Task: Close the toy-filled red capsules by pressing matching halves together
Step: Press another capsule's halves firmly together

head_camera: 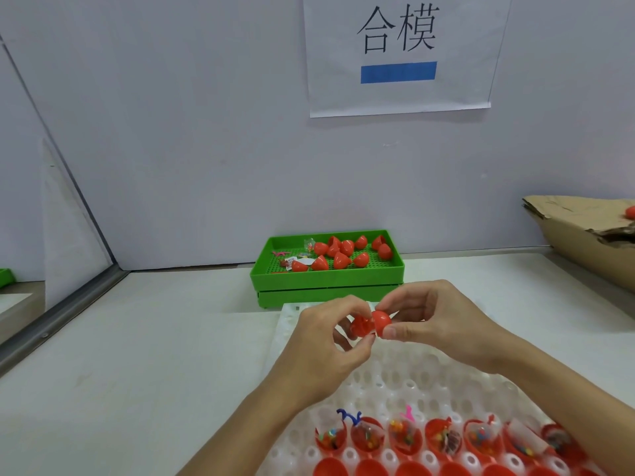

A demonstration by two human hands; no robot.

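My left hand [330,341] pinches one red capsule half [360,327], and my right hand [436,321] pinches the other red half [382,323]. The two halves meet between my fingertips, above the far part of a white holder tray [395,383]. Along the tray's near edge stands a row of several open red halves with small toys [405,438] inside. More red shells [371,468] lie in the row closest to me.
A green tray [330,280] at the back holds several loose red halves [343,252] and a few toy packets. A cardboard box [584,235] sits at the right. A white wall with a paper sign [398,53] stands behind. A metal-edged partition [68,304] runs along the left.
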